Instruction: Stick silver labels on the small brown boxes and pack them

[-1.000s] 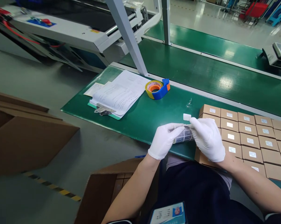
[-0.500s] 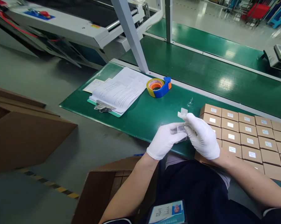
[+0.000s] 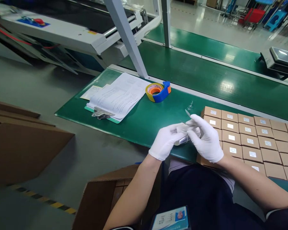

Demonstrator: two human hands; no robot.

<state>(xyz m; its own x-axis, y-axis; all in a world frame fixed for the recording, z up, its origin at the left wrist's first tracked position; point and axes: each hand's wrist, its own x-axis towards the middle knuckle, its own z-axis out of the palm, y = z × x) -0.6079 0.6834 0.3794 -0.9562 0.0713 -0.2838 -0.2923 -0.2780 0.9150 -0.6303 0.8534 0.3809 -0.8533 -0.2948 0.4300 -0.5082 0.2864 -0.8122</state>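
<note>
Both my hands wear white gloves and meet above the front edge of the green bench. My left hand (image 3: 163, 140) is closed on a shiny pale label strip (image 3: 181, 140), held between thumb and fingers. From the right, my right hand (image 3: 206, 139) pinches the same strip, its thumb and fingertips close to the left ones. A thin translucent tab (image 3: 187, 112) sticks up by the right fingertips. The gloves hide much of the strip, and its print cannot be read. Just right of my right hand are rows of small brown boxes (image 3: 249, 140), several bearing white labels.
A clipboard with papers (image 3: 120, 95) and a tape roll in a blue dispenser (image 3: 158, 92) lie on the bench (image 3: 155, 121). A grey post (image 3: 127, 38) rises behind them. Open cartons (image 3: 100, 198) stand below, left. A scale (image 3: 281, 60) sits at far right.
The view has shifted slightly, moving the bench items left. My right fingers have come lower and closer to the left ones. The translucent tab has turned edge-on, and more of the shiny strip shows.
</note>
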